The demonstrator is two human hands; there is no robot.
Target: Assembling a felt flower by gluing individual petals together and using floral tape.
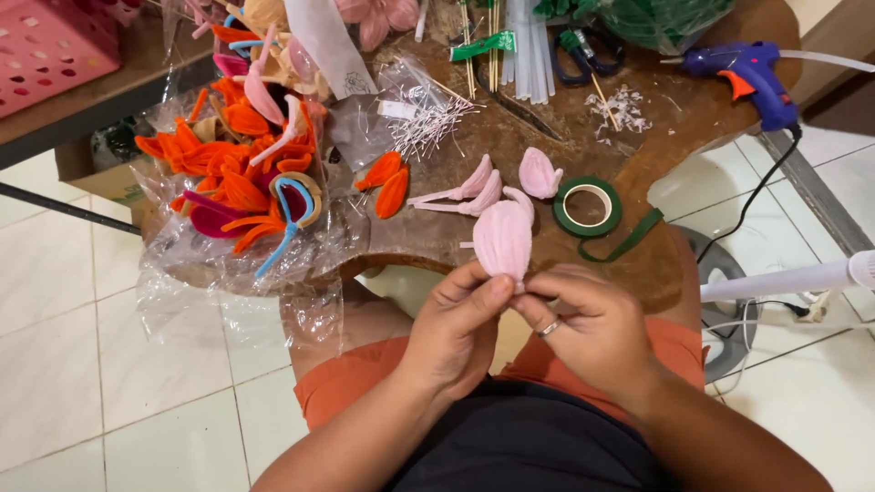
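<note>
Fingertips of my left hand (456,333) and right hand (588,328) pinch shut on the base of the pink petal (503,239) at frame centre, its long axis rising straight up from both, equally near.

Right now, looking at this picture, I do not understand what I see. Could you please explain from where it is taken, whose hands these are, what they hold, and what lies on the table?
There is one picture, from a camera worn on a person's head, looking down. So the two bare hands belong to that person, who sits at a wooden table. The left hand and the right hand, which wears a ring, pinch together the base of a pale pink fuzzy petal.

On the table lie more pink petals, a roll of green tape, two orange petals, and a clear plastic sheet with a pile of orange and pink pieces. Farther back are a blue glue gun, scissors and thin sticks. At top left stands a pink basket.
</note>
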